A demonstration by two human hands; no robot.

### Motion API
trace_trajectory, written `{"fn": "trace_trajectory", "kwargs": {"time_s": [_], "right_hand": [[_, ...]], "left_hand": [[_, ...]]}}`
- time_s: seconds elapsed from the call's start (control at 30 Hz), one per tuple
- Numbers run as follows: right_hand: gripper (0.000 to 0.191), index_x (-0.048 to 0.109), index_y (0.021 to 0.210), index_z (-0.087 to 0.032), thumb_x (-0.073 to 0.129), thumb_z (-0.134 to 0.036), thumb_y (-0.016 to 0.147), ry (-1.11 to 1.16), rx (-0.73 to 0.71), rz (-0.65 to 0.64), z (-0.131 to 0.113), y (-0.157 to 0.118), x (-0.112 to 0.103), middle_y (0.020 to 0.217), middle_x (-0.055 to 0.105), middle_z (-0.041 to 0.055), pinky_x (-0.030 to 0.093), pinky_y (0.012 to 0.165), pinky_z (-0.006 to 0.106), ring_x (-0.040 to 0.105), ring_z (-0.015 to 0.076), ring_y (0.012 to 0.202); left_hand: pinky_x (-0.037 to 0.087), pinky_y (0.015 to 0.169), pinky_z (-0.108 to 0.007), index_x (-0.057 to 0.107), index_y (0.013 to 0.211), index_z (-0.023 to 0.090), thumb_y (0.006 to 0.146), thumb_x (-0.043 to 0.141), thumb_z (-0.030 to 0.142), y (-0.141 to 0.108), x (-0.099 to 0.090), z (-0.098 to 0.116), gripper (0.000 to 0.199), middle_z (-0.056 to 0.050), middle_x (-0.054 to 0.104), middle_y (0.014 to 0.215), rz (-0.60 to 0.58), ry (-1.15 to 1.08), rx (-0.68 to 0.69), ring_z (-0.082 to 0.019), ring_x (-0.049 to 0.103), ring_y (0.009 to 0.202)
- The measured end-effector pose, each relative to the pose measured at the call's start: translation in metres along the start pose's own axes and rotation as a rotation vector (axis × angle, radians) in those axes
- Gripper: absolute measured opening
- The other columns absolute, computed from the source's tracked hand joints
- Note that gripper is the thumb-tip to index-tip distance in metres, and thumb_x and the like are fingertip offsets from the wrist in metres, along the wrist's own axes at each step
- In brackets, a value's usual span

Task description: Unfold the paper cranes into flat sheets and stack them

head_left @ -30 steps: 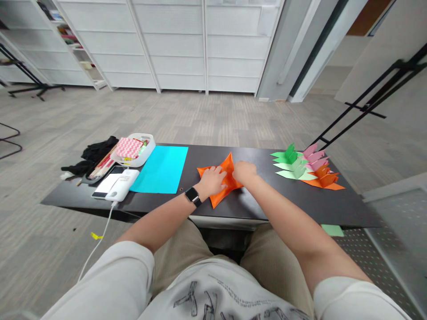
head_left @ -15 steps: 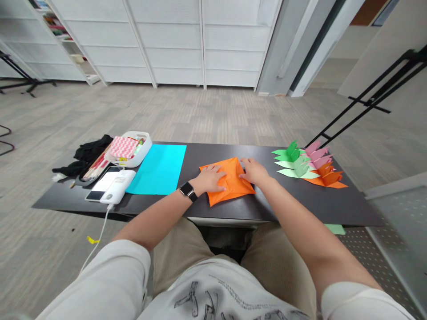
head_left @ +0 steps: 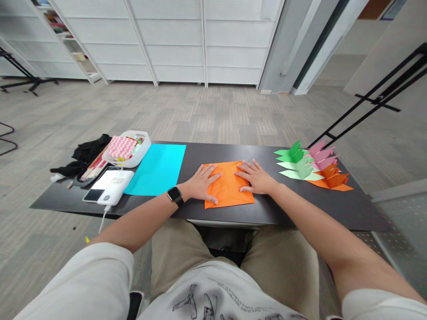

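On the table point(head_left: 207, 153), a sheet of paper point(head_left: 228, 184) is set near the middle, the left hand point(head_left: 200, 182) laid on its left side, the right hand point(head_left: 259, 178) on its right. Farther left, a second sheet point(head_left: 160, 169), then a basket point(head_left: 144, 153), are placed; before the basket, a power bank point(head_left: 120, 186). At right, paper figures point(head_left: 302, 172) are grouped. Behind, across the floor point(head_left: 220, 113), cabinets point(head_left: 176, 49) are ranged.

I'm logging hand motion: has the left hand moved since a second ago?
Yes: the left hand has shifted leftward, judged against the cyan paper sheet, which it is now nearer.
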State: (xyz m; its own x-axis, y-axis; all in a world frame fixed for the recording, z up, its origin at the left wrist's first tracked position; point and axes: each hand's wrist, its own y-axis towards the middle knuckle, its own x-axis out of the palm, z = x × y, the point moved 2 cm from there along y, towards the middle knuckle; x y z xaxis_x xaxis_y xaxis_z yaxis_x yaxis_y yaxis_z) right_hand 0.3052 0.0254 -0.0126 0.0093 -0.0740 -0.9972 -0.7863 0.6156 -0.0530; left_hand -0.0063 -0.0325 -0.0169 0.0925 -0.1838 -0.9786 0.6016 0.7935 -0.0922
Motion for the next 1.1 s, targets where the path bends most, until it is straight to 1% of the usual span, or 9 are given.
{"fn": "trace_trajectory", "kwargs": {"time_s": [0.23, 0.57, 0.67, 0.73, 0.8, 0.83, 0.9, 1.0, 1.1], "right_hand": [[0.109, 0.040, 0.170, -0.022, 0.071, -0.082, 0.085, 0.007, 0.031, -0.039, 0.014, 0.001, 0.003, 0.177, 0.035, 0.0203, 0.006, 0.133, 0.073, 0.022, 0.0477, 0.167], [0.116, 0.035, 0.173, -0.028, 0.072, -0.087, 0.079, -0.005, 0.060, -0.113, 0.023, -0.004, 0.006, 0.181, 0.023, 0.0198, 0.004, 0.129, 0.078, 0.020, 0.0526, 0.166], [0.117, 0.034, 0.173, -0.027, 0.071, -0.088, 0.080, -0.003, 0.076, -0.130, 0.020, -0.002, 0.004, 0.181, 0.023, 0.0205, 0.005, 0.129, 0.079, 0.020, 0.0533, 0.166], [0.117, 0.034, 0.173, -0.027, 0.070, -0.088, 0.080, -0.002, 0.091, -0.141, 0.019, -0.002, 0.003, 0.181, 0.022, 0.0204, 0.004, 0.129, 0.079, 0.019, 0.0535, 0.166], [0.116, 0.034, 0.173, -0.028, 0.070, -0.087, 0.081, 0.000, 0.102, -0.144, 0.018, -0.002, 0.003, 0.182, 0.021, 0.0202, 0.004, 0.129, 0.079, 0.019, 0.0535, 0.166], [0.116, 0.034, 0.173, -0.028, 0.070, -0.087, 0.081, 0.002, 0.104, -0.143, 0.018, -0.001, 0.003, 0.181, 0.021, 0.0204, 0.004, 0.129, 0.080, 0.019, 0.0535, 0.166], [0.117, 0.035, 0.173, -0.027, 0.071, -0.088, 0.080, 0.003, 0.102, -0.135, 0.018, -0.002, 0.004, 0.181, 0.022, 0.0210, 0.004, 0.128, 0.080, 0.019, 0.0534, 0.166], [0.116, 0.035, 0.173, -0.027, 0.068, -0.089, 0.080, 0.013, 0.107, -0.120, 0.020, -0.004, 0.006, 0.181, 0.025, 0.0205, 0.004, 0.129, 0.080, 0.021, 0.0523, 0.166], [0.096, 0.033, 0.173, -0.029, 0.055, -0.081, 0.095, 0.067, 0.139, -0.096, 0.024, -0.009, 0.009, 0.180, 0.028, 0.0156, 0.008, 0.130, 0.079, 0.024, 0.0480, 0.166]], "left_hand": [[0.009, 0.134, -0.070, 0.029, 0.173, 0.021, 0.076, 0.071, 0.088, -0.013, -0.006, -0.025, 0.125, -0.026, 0.014, 0.182, -0.080, 0.027, -0.014, -0.046, 0.016, 0.169], [0.003, 0.131, -0.073, 0.025, 0.175, 0.027, 0.067, 0.073, 0.093, -0.007, -0.006, -0.032, 0.135, -0.023, 0.008, 0.183, -0.162, 0.061, -0.051, -0.051, 0.008, 0.169], [0.002, 0.129, -0.076, 0.028, 0.174, 0.020, 0.061, 0.076, 0.094, -0.008, -0.020, -0.036, 0.143, -0.029, 0.016, 0.180, -0.159, 0.093, -0.164, -0.056, 0.008, 0.167], [0.006, 0.128, -0.078, 0.031, 0.172, 0.015, 0.062, 0.077, 0.093, -0.012, -0.038, -0.030, 0.143, -0.032, 0.024, 0.177, -0.091, 0.094, -0.253, -0.059, 0.013, 0.165], [0.013, 0.131, -0.072, 0.038, 0.169, 0.017, 0.071, 0.075, 0.090, -0.017, -0.056, -0.012, 0.128, -0.028, 0.032, 0.175, 0.064, 0.072, -0.223, -0.055, 0.022, 0.164], [0.019, 0.133, -0.064, 0.044, 0.165, 0.018, 0.077, 0.074, 0.086, -0.019, -0.062, 0.002, 0.116, -0.024, 0.038, 0.173, 0.128, 0.052, -0.135, -0.049, 0.030, 0.162], [0.035, 0.128, -0.050, 0.057, 0.154, 0.023, 0.088, 0.073, 0.075, -0.025, -0.064, 0.035, 0.085, -0.017, 0.054, 0.161, 0.158, -0.004, 0.057, -0.038, 0.048, 0.150], [0.048, 0.112, -0.047, 0.066, 0.137, 0.021, 0.095, 0.073, 0.061, -0.032, -0.048, 0.070, 0.058, -0.015, 0.065, 0.140, 0.132, 0.031, 0.163, -0.034, 0.061, 0.130], [0.051, 0.102, -0.045, 0.070, 0.123, 0.019, 0.101, 0.067, 0.041, -0.036, -0.029, 0.074, 0.031, -0.013, 0.068, 0.130, 0.132, 0.099, 0.141, -0.031, 0.064, 0.120]]}}
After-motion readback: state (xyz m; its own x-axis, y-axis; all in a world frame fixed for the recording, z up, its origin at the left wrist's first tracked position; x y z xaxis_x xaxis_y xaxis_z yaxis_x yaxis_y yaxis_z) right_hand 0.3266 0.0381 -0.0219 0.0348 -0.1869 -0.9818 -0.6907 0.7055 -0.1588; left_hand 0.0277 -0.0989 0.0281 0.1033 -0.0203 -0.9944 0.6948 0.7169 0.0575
